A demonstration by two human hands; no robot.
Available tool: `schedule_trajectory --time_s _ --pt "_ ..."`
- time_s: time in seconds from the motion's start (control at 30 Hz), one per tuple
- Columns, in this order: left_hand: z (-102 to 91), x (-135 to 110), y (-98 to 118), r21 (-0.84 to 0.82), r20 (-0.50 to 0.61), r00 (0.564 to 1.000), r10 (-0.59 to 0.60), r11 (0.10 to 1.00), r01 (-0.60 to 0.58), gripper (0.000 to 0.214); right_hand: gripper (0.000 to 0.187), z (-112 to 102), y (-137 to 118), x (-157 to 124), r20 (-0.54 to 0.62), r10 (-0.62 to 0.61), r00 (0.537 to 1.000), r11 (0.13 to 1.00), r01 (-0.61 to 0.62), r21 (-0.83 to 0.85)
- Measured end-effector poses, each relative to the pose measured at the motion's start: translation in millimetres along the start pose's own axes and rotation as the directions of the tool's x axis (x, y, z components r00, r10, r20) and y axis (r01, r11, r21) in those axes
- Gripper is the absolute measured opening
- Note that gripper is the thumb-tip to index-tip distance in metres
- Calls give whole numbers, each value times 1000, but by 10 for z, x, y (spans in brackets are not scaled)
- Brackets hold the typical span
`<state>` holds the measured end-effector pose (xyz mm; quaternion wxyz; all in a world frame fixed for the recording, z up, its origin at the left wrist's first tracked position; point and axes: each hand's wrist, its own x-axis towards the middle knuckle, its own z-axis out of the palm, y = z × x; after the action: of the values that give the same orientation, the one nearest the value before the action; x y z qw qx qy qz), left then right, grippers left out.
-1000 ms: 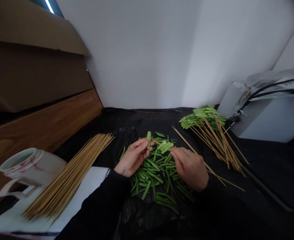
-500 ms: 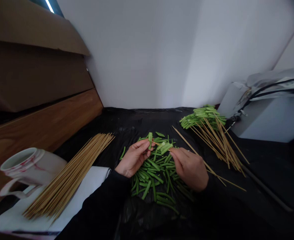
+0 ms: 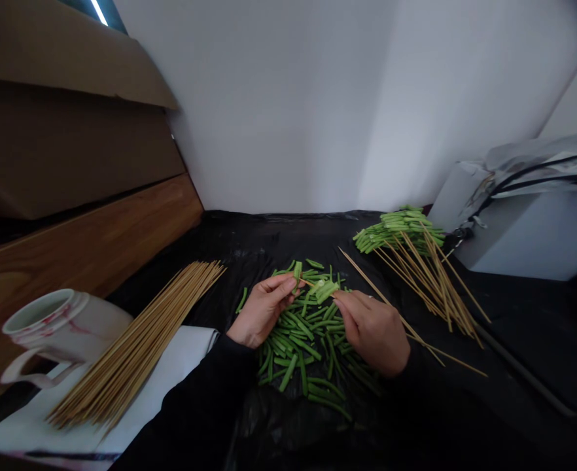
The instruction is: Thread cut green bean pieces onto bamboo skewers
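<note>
- Skewer is between the two hands, above the bean pile.
- Left hand: thumb and fingertips are pressed together, pinching one bean piece.
- Right hand: thumb and forefinger pinch the skewer just behind the threaded beans; the other fingers curl inward.
- The skewer's long axis slants from upper left to lower right; one end points at the left fingertips, the other sticks out beyond the right hand. Whether it pierces the pinched piece, I cannot tell.
- That piece stands nearly upright, crossing the skewer's line.
- Loaded skewers lie at the far right, their beans toward the wall.
- On the left, a bundle of bare sticks lies slantwise beside the mug.
- The mug bears reddish markings, too blurred to read.
</note>
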<state>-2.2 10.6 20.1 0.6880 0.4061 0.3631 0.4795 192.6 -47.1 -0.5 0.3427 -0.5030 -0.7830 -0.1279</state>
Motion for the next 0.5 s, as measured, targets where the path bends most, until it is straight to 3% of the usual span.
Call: schedule_trajectory --time_s 0.17,0.5 --pt "36 -33 12 165 25 991 132 977 -134 22 25 -2 -2 0 8 15 1000 1000 -15 -4" --pt "-38 28 -20 125 -19 994 104 987 -101 23 24 11 -19 -11 38 22 999 998 -24 55"
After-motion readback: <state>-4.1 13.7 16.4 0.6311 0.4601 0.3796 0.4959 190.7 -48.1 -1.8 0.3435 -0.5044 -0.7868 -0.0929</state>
